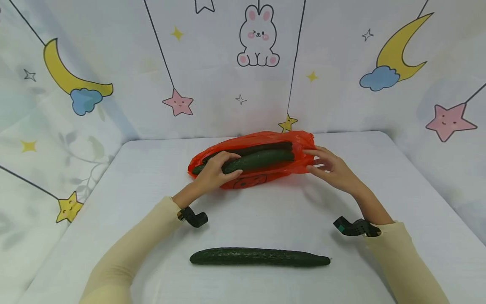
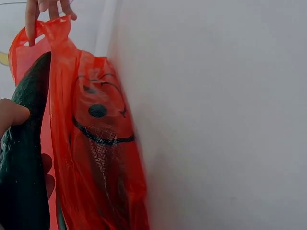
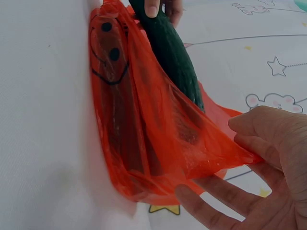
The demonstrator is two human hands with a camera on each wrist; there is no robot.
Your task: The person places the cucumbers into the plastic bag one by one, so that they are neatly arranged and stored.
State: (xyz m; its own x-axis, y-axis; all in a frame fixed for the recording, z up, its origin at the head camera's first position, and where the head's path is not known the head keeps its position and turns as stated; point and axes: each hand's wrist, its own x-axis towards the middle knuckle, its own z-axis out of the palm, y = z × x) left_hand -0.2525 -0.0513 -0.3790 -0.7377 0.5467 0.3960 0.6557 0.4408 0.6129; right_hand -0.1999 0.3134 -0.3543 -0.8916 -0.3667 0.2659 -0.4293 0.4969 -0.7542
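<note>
A red plastic bag (image 1: 250, 180) lies on its side at the far middle of the table, its open side upward, with a dark smiley print. My left hand (image 1: 213, 171) grips a dark green cucumber (image 1: 265, 159) around its left part, thumb on the near side. This cucumber lies at the bag's opening. Behind it another dark cucumber (image 1: 265, 147) shows inside the bag. At the bag's right end, my right hand (image 1: 332, 169) holds the edge of the plastic between thumb and fingers. In the right wrist view the stretched bag edge (image 3: 216, 148) runs to those fingers.
One more cucumber (image 1: 260, 257) lies crosswise on the white table (image 1: 265, 223), nearer to me. Behind the table hangs a white cloth backdrop (image 1: 212, 55) with printed moons, stars and a rabbit. Each wrist carries a small black camera (image 1: 194, 217).
</note>
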